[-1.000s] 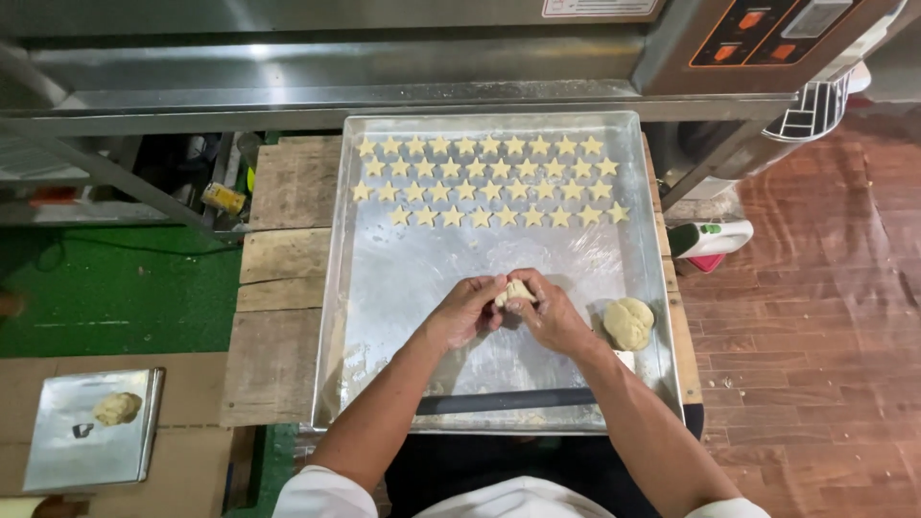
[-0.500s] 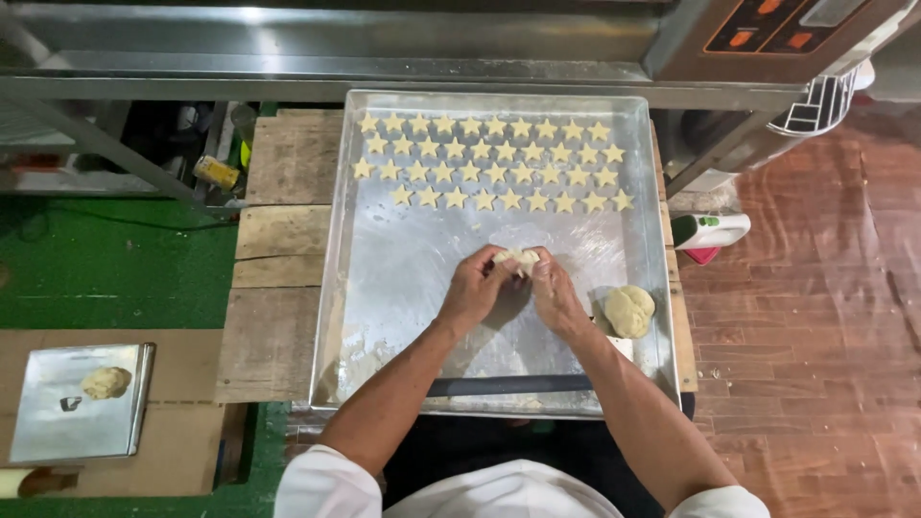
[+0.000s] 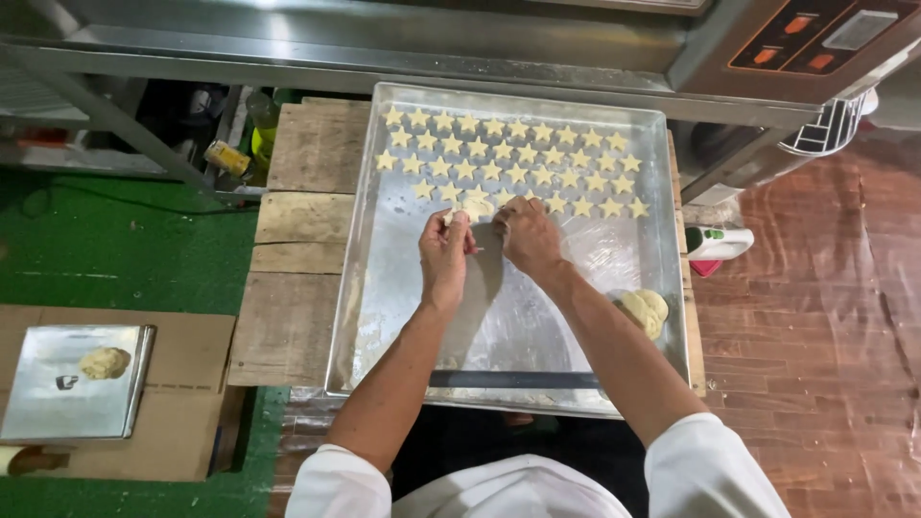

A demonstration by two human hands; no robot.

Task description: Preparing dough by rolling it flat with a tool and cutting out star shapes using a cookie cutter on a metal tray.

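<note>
Both hands, left hand (image 3: 446,251) and right hand (image 3: 526,235), are pinching a dough star (image 3: 475,208) together above the baking tray (image 3: 384,288), below its star rows (image 3: 508,163).

Illumination is bright and even, apparently from overhead. The metal baking tray (image 3: 384,317) shows broad white glare across its bare middle, strongest just right of the forearms. Soft shadows of the arms fall on the tray directly beneath them. The steel shelf edge (image 3: 336,38) above the tray carries a bright reflected streak. The brown floor (image 3: 825,317) right of the tray shows sheen. Focus is sharp at the tray; straight lines bow slightly toward the frame edges, indicating wide-angle distortion.
</note>
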